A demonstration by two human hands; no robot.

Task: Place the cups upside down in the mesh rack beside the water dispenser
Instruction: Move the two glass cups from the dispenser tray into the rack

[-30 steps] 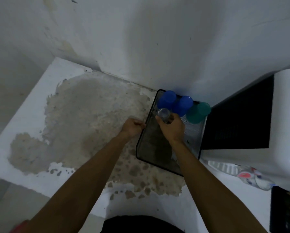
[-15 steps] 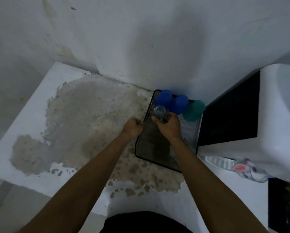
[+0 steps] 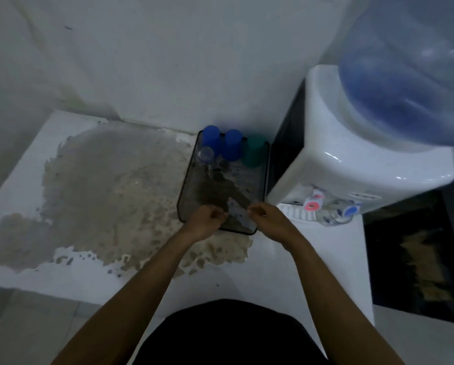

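Note:
The black mesh rack (image 3: 184,191) sits on the white counter, left of the water dispenser (image 3: 352,154). At its far end stand two blue cups (image 3: 212,139) (image 3: 232,146) and a green cup (image 3: 253,151), all upside down. A clear glass cup (image 3: 206,155) stands upside down in front of the left blue cup. My left hand (image 3: 204,219) is at the rack's near left corner, fingers curled. My right hand (image 3: 266,213) hovers over the near right corner, fingers loosely curled, holding nothing.
A blue water bottle (image 3: 404,72) tops the dispenser, whose red and blue taps (image 3: 328,206) stick out to the right of my right hand. The counter (image 3: 18,185) has a large patch of worn, peeling paint. The wall closes the back.
My right hand has let go of the clear cup, which now stands in the rack, and both hands have pulled back to the rack's near edge. The camera has tilted up.

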